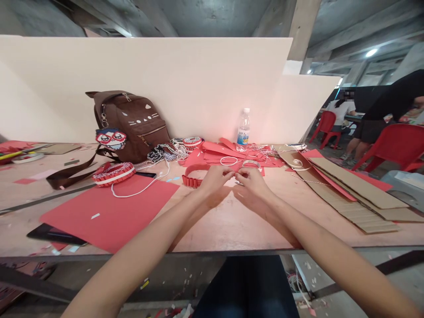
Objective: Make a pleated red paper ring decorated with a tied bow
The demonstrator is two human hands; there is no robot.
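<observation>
Whereas the left hand [217, 177] is narrowed, fingertips pinching a small red piece [235, 173], the right hand [251, 177] closes at its other side. Beside the left hand sits a pleated red paper band [192, 182] on the counter [228, 225]. Beyond the hands are red sheets [215, 154] and a clear plastic bottle [243, 132], its blue label unreadable; farther left, a brown backpack [132, 123] with a white cat face; rightward, corrugated cardboard [357, 181].

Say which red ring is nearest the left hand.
The all-red ring, just beside the left hand. The white-banded ring on the red sheet and the red-and-white ring by the backpack sit farther off.
</observation>
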